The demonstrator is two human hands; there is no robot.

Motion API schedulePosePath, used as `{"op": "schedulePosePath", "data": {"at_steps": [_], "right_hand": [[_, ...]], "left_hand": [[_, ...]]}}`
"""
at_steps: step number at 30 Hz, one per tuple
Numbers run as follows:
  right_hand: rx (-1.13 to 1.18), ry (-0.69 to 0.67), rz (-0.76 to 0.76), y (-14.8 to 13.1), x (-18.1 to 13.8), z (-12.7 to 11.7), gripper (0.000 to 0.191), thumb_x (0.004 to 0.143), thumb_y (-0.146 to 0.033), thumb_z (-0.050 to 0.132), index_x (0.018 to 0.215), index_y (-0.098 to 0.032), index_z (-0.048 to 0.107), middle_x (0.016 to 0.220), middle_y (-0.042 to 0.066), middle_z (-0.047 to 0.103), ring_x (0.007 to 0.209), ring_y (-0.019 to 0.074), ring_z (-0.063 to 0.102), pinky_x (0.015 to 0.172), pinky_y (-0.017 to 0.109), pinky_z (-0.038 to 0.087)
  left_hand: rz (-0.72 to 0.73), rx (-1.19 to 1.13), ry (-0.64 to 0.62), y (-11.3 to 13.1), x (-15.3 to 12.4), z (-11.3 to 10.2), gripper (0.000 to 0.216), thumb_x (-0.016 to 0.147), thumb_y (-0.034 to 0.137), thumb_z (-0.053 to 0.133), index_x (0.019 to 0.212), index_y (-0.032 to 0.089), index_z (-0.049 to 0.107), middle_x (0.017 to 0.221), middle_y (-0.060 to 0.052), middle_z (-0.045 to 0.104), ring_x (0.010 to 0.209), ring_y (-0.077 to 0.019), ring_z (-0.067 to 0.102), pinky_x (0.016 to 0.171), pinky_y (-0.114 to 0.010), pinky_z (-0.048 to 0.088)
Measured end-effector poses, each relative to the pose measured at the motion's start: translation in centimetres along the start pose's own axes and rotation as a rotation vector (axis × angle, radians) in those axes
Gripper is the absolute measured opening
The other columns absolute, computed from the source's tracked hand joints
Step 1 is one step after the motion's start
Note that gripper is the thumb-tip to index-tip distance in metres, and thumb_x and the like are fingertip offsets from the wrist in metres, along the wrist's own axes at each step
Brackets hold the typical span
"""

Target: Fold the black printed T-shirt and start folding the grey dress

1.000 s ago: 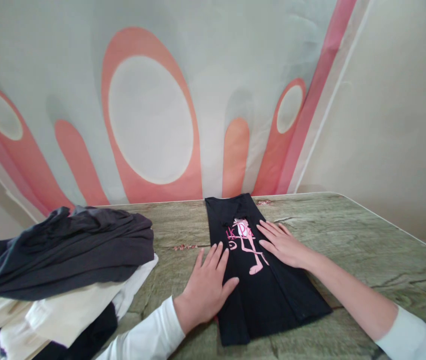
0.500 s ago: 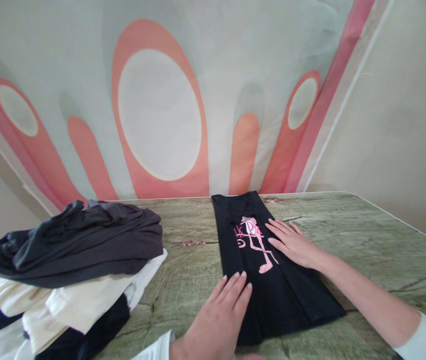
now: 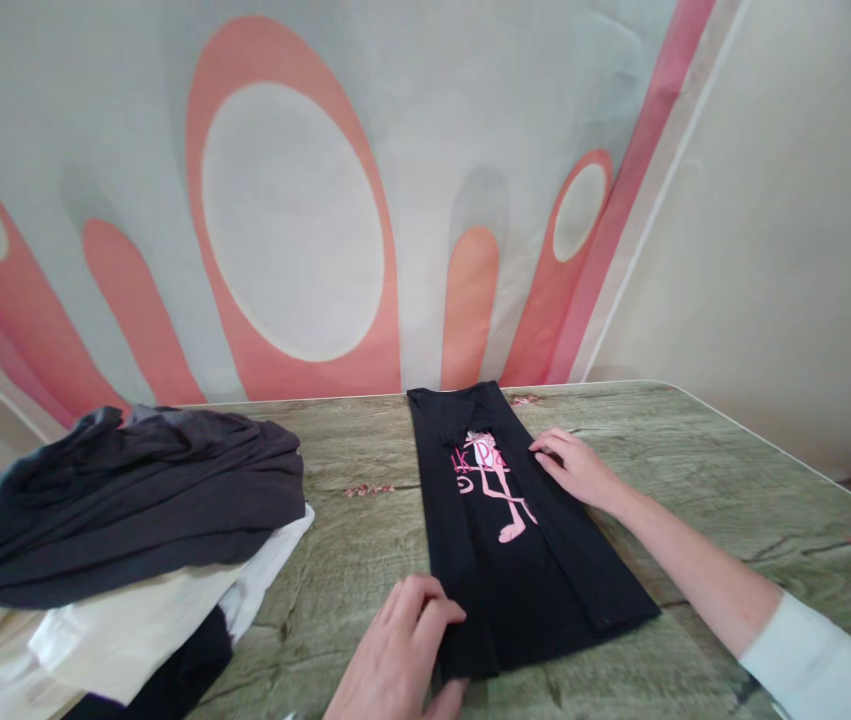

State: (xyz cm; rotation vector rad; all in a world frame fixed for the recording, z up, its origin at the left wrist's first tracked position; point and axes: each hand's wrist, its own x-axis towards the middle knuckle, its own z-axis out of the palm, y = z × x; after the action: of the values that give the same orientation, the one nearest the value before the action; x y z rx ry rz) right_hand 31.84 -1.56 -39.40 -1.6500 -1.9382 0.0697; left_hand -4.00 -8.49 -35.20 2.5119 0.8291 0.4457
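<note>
A black T-shirt (image 3: 537, 570) with a pink cartoon print lies folded into a long narrow strip on the green wood-grain table (image 3: 732, 480). My left hand (image 3: 402, 655) is at the strip's near left corner, fingers curled and pinching the hem. Farther up, my right hand (image 3: 575, 465) rests on the shirt's right edge beside the print, its fingers bent and closing on the cloth.
A heap of clothes (image 3: 117, 530) fills the table's left side, dark grey garment on top, cream and black ones beneath. A wall hanging (image 3: 290, 220) with orange ovals hangs behind the table. The table's right edge runs diagonally toward a plain beige wall.
My left hand slid down the shirt's left side to its near corner and curled onto the hem. My right hand went from lying flat to bent fingers at the right edge.
</note>
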Motion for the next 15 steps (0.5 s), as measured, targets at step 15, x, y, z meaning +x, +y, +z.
{"op": "schedulePosePath", "data": {"at_steps": [15], "right_hand": [[-0.1, -0.14, 0.605, 2.3, 10.0, 2.6, 0.022, 0.068, -0.023, 0.06, 0.088, -0.013, 0.062, 0.047, 0.0, 0.059, 0.045, 0.0146, 0.058, 0.046, 0.022, 0.038]], "left_hand": [[-0.16, -0.033, 0.029, -2.5, -0.9, -2.2, 0.05, 0.052, -0.003, 0.036, 0.093, 0.022, 0.048, 0.098, -0.002, 0.049, 0.086, -0.0138, 0.053, 0.078, -0.023, 0.045]]}}
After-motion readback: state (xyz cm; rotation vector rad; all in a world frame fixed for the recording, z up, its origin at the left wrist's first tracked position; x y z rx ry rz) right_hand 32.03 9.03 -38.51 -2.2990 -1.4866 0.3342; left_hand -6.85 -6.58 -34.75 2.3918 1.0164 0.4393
